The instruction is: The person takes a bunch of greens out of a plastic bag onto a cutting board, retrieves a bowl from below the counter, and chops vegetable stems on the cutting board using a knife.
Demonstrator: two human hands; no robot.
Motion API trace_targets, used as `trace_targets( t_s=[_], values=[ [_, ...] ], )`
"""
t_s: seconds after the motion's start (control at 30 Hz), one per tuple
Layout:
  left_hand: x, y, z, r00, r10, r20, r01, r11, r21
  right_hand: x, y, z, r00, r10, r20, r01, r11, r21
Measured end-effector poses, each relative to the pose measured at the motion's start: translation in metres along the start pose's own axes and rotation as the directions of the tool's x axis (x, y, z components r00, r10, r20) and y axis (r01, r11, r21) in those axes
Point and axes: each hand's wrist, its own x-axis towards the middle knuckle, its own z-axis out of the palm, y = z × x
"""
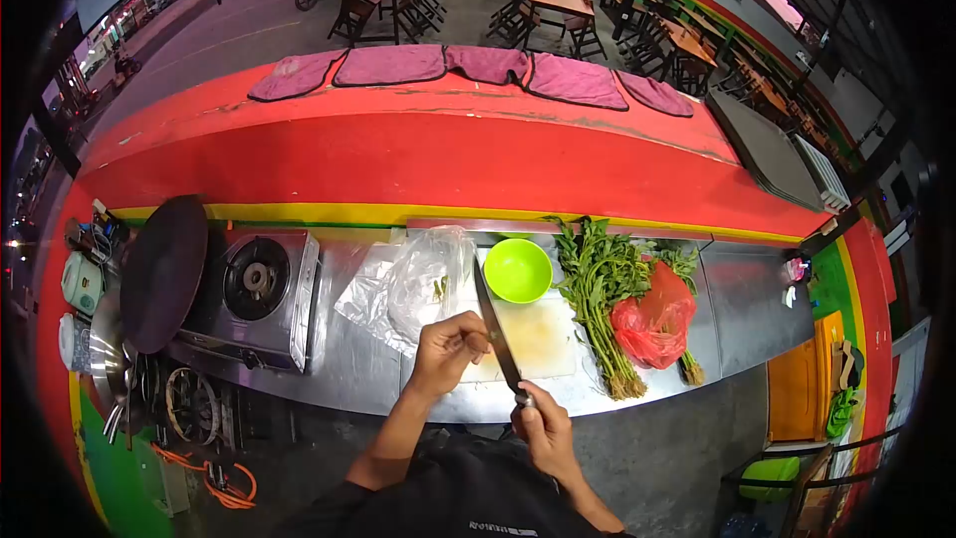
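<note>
My right hand [546, 430] is wrapped round the handle of a long knife [496, 327], whose blade points up and away, tilted to the left. Close beside the blade, my left hand [453, 347] has its fingers curled and pinched together; what they hold, if anything, is too small to make out. Under the knife lies a pale cutting board [546, 341]. A bright green bowl [518, 272] stands at its far edge. To the left is a clear plastic bag [423, 284] with bits of green in it. Leafy greens with roots [600, 289] lie right of the board.
A red plastic bag [655, 321] rests against the greens. On the left stand a gas stove [254, 289] and a large dark wok [166, 274]. Pink cloths [578, 80] lie along the red ledge [428, 159] behind the steel counter [363, 369].
</note>
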Motion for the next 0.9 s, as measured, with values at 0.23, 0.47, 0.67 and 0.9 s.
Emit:
trace_targets(
  t_s=[0.23, 0.47, 0.67, 0.9],
  values=[
    [0.004, 0.002, -0.012, 1.0, 0.007, -0.021, -0.009, 0.994, -0.109, 0.001, 0.004, 0.001, 0.998, 0.022, 0.052, -0.02, 0.999, -0.04],
    [0.004, 0.006, -0.026, 0.978, -0.171, 0.119, 0.189, 0.969, -0.16, 0.0, 0.01, 0.003, 0.999, 0.016, 0.03, -0.015, 0.999, -0.052],
    [0.003, -0.002, -0.024, 0.975, -0.163, 0.152, 0.158, 0.987, 0.042, 0.002, 0.007, 0.004, 0.999, 0.051, 0.01, -0.051, 0.998, 0.024],
    [-0.002, -0.003, -0.01, 0.961, -0.198, 0.192, 0.187, 0.98, 0.075, 0.01, 0.001, 0.005, 0.999, 0.027, -0.022, -0.026, 0.998, 0.057]
  ],
)
